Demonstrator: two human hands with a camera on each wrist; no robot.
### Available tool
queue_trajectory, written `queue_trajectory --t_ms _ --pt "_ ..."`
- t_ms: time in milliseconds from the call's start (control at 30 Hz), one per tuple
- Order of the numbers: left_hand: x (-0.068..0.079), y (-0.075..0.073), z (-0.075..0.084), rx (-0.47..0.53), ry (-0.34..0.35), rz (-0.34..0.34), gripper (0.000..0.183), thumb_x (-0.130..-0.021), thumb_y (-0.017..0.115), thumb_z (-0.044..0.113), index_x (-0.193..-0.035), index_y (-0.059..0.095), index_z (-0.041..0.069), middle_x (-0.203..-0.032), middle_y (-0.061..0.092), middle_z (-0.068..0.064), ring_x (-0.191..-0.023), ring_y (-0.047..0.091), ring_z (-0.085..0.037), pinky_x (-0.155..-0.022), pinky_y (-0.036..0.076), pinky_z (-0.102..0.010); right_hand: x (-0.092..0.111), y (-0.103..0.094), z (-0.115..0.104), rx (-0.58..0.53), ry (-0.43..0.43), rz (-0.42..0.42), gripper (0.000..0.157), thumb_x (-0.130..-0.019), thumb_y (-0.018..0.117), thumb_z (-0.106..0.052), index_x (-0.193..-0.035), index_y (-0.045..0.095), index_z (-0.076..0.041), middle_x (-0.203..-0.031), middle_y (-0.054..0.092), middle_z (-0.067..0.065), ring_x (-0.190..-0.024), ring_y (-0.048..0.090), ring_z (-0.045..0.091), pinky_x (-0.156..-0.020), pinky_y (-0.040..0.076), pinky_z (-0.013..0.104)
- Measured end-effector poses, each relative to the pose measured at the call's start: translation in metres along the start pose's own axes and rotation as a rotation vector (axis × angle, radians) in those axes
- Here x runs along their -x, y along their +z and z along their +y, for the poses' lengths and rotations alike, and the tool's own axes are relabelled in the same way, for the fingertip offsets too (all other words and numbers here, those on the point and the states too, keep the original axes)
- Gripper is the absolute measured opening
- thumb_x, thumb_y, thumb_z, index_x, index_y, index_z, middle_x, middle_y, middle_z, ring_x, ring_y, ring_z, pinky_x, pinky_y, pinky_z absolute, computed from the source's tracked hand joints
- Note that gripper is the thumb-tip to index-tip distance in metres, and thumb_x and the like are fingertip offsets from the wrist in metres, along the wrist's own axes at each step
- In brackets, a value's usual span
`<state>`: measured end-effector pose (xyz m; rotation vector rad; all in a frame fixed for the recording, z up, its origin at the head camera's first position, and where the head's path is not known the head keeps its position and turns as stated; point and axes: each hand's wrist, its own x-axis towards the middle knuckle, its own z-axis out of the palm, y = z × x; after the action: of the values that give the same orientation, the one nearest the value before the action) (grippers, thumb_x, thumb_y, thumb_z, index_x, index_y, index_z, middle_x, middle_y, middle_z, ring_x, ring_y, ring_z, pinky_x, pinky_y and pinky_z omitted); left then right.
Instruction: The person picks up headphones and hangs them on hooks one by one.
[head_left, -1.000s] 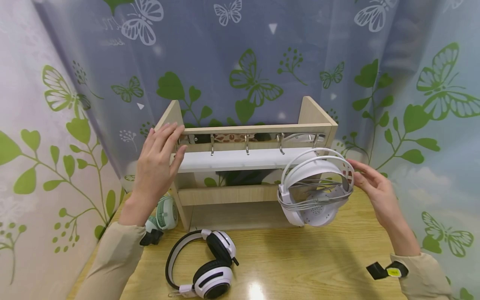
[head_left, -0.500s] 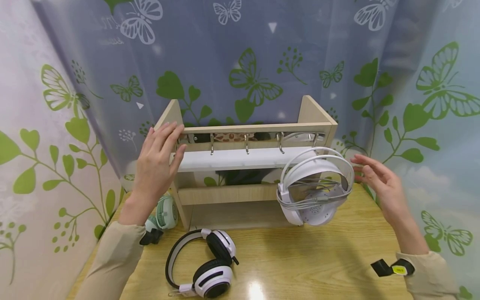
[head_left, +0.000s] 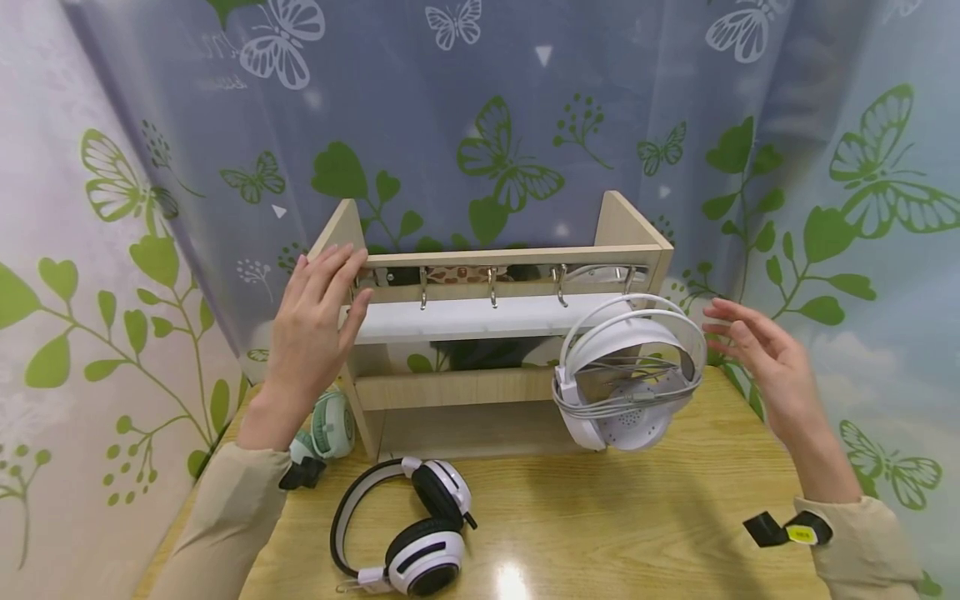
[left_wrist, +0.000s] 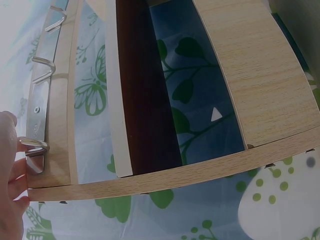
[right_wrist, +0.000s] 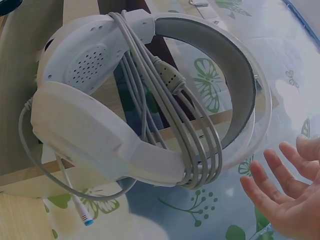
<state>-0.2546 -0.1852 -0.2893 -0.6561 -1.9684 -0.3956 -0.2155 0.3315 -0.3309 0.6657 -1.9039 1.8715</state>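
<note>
White headphones (head_left: 637, 423) hang from the right end of the hook rail on a small wooden shelf (head_left: 457, 389). Grey cable (right_wrist: 172, 110) is wound across them, with a loose plug dangling. My right hand (head_left: 776, 367) is just right of the headband, fingers spread and slightly bent, holding nothing. In the right wrist view a gap shows between that hand and the headphones. My left hand (head_left: 311, 321) rests on the shelf's upper left corner, fingers over the top edge and thumb toward the front. The left wrist view has it beside the end hook (left_wrist: 35, 147).
Black-and-white headphones (head_left: 438, 546) lie on the wooden table (head_left: 585, 533) in front of the shelf. Mint green headphones (head_left: 333, 425) are at the shelf's left, partly behind my left forearm. Several metal hooks (head_left: 492, 287) line the upper board. Printed curtains (head_left: 420, 125) surround the table.
My right hand has come off the white headphones and moved a little right, its fingers loosening. The headphones stay hanging. My left hand has not moved.
</note>
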Motion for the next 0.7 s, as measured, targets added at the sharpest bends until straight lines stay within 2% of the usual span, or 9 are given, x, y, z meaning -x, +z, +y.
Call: queue_trajectory --t_ms 433,600,700 --pt "0.000 -0.001 0.000 -0.004 -0.002 -0.012 0.051 -0.098 0.067 0.013 -0.146 0.054 0.004 -0.145 0.055 -0.019 -0.140 0.046 -0.036 -0.125 0.022 -0.049 -0.010 0.009 -0.015 0.044 -0.043 0.003 0.038 -0.108 0.044 -0.005 -0.143 0.052 0.006 -0.132 0.065 0.007 -0.118 0.062 0.017 -0.097 0.053 0.019" --pt "0.000 0.000 -0.001 -0.006 0.001 -0.009 0.050 -0.098 0.067 0.012 -0.145 0.054 0.004 -0.144 0.056 -0.019 -0.139 0.047 -0.036 -0.125 0.023 -0.050 -0.014 0.016 -0.022 0.098 -0.082 0.002 0.038 -0.108 0.044 -0.004 -0.143 0.053 0.005 -0.133 0.065 0.008 -0.119 0.062 0.016 -0.098 0.051 0.018" --pt "0.000 -0.001 0.000 -0.008 0.002 -0.010 0.050 -0.098 0.067 0.013 -0.145 0.054 0.004 -0.144 0.056 -0.019 -0.139 0.047 -0.036 -0.125 0.023 -0.049 -0.016 0.021 -0.027 0.176 -0.122 -0.001 0.038 -0.107 0.044 -0.003 -0.143 0.053 0.005 -0.135 0.065 0.007 -0.120 0.061 0.013 -0.100 0.049 0.017"
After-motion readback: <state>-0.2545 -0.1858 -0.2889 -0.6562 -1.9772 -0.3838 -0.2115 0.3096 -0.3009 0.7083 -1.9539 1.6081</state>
